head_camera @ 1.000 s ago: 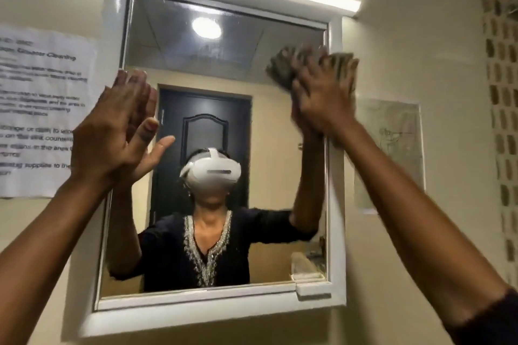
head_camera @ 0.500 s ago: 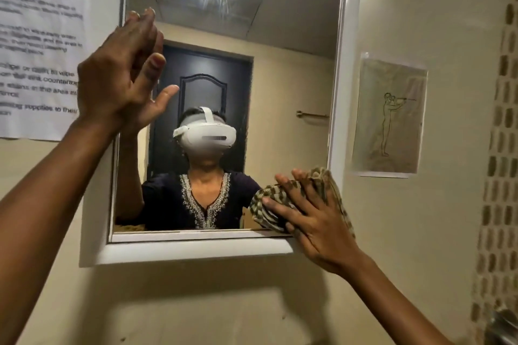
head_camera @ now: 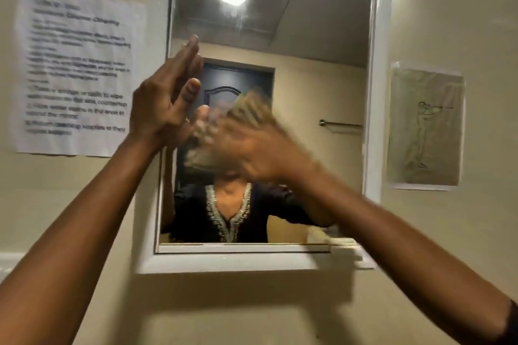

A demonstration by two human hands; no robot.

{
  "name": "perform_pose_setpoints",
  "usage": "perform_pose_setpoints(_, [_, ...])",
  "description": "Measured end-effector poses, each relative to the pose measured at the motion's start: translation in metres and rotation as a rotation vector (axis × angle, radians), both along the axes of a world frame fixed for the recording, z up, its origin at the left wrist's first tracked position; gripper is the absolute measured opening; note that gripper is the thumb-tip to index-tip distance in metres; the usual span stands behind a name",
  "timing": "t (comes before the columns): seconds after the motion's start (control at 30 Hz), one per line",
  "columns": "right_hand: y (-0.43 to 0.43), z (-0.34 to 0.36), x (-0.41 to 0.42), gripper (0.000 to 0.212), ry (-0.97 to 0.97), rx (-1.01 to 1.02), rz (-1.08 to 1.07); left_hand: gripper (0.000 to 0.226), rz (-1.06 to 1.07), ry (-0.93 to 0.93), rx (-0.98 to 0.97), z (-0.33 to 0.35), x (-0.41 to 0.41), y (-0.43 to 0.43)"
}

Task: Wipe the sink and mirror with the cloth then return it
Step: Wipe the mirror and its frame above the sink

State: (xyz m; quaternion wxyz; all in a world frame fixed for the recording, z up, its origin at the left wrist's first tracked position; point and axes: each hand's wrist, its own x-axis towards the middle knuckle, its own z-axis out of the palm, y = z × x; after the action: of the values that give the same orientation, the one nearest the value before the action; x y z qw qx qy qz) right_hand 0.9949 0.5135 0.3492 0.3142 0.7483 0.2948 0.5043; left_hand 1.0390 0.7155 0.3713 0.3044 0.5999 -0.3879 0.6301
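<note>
A person faces a rectangular wall mirror in a white frame (head_camera: 377, 92), both bare arms raised toward the glass. The right hand (head_camera: 260, 148), heavily blurred, presses a bunched checked tan and green cloth (head_camera: 246, 115) flat against the middle of the glass, gripping it under spread fingers. The cloth lies just beyond and above that hand, between palm and mirror, so the right hand is the working one. The cloth's shape is too smeared to give a long axis.

The left hand (head_camera: 165, 98) is open and empty, fingers straight and pointing up, its edge resting at the mirror's left frame, just beside the cloth hand; it appears to brace.

My reading: this is the mirror-wiping step, mid stroke. Whether the sink is already done cannot be told, since no sink is in view, and returning the cloth is still ahead.

Open glass lies to the right of the cloth and above it, up to the reflected ceiling light; the lower strip down to the bottom frame is also free. To the left the stroke has little room before meeting the left hand.

On the wall, a white printed paper notice (head_camera: 78, 70) hangs left of the mirror, and a pale line drawing of a figure (head_camera: 426, 126) hangs right, both clear of the glass.
</note>
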Motion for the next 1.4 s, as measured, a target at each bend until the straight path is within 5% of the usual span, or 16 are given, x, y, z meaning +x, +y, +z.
perform_pose_setpoints(0.13, [-0.031,0.119,-0.016,0.05,-0.172,0.778,0.037,0.062,-0.084,0.004,0.025,0.001,-0.002,0.004])
perform_pose_setpoints(0.2, [-0.029,0.139,-0.016,0.049,-0.208,0.882,0.022,0.075,-0.18,0.001,0.014,0.0,-0.003,0.003])
perform_pose_setpoints(0.3, [0.012,0.114,-0.004,0.049,-0.239,0.754,-0.038,0.078,-0.276,-0.04,-0.008,-0.001,-0.007,0.001])
perform_pose_setpoints(0.47, [0.065,0.046,0.012,0.052,-0.069,0.169,-0.054,0.079,-0.369,0.068,-0.038,0.001,-0.014,0.006])
perform_pose_setpoints(0.67, [0.07,0.126,0.009,0.048,-0.12,0.619,0.031,0.061,-0.363,0.143,-0.091,-0.011,-0.019,0.032])
perform_pose_setpoints(0.73, [0.085,0.114,0.01,0.048,-0.138,0.616,0.024,0.061,-0.446,0.163,-0.128,-0.03,-0.02,0.042])
perform_pose_setpoints(0.87, [0.111,0.001,0.015,0.05,0.022,0.336,0.079,0.072,-0.452,0.246,-0.185,-0.068,-0.022,0.057])
perform_pose_setpoints(1.07, [0.089,-0.159,0.001,0.044,0.235,0.049,0.053,0.082,-0.132,0.301,0.005,-0.081,-0.033,0.033])
perform_pose_setpoints(1.27, [-0.003,-0.166,-0.016,0.042,0.107,0.226,-0.019,0.066,0.035,0.248,0.21,-0.109,-0.04,0.002])
perform_pose_setpoints(1.4, [-0.044,-0.173,-0.032,0.055,-0.117,0.756,-0.103,0.063,0.324,0.118,0.213,-0.123,-0.03,-0.003])
